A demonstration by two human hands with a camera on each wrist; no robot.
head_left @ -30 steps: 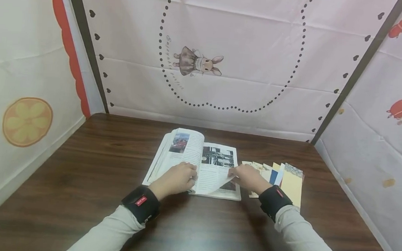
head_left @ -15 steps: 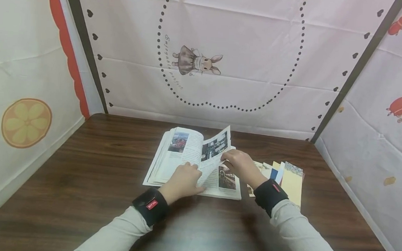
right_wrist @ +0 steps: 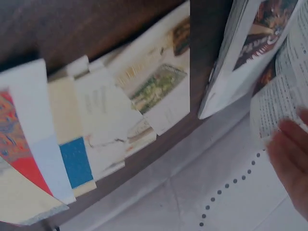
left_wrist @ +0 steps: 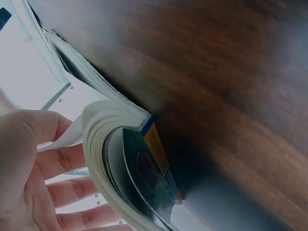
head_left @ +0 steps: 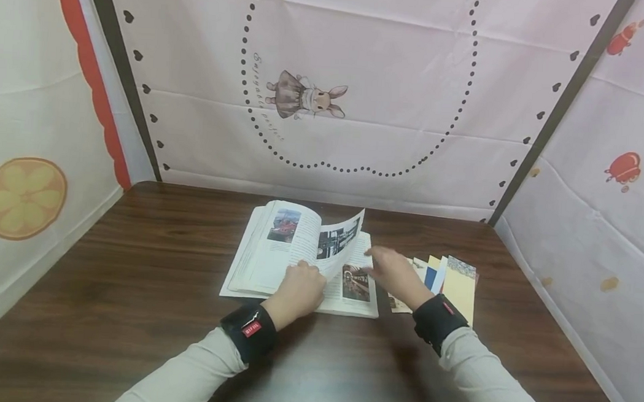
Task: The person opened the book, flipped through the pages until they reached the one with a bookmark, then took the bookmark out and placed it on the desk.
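Note:
An open book (head_left: pixel 263 265) with printed text and photos lies on the table. One right-hand page (head_left: pixel 337 242) stands lifted and curved, with a colour photo showing on the page beneath. My left hand (head_left: pixel 298 290) is at the book's lower middle; in the left wrist view its thumb and fingers (left_wrist: pixel 62 161) pinch the lifted page near the spine. To the right of that page is my right hand (head_left: pixel 397 272), its fingers (right_wrist: pixel 291 137) loosely extended close to the page edge and holding nothing.
Several overlapping paper cards (head_left: pixel 459 286), cream, white and blue, are fanned out right of the book, partly behind the right wrist. The brown wooden table (head_left: pixel 143 313) is bordered by printed fabric walls (head_left: pixel 395 95) at the back and sides.
My right hand lifted the page from its lower corner, raised it toward the left, then let go and drew back right. The left hand moved slightly right and took the page.

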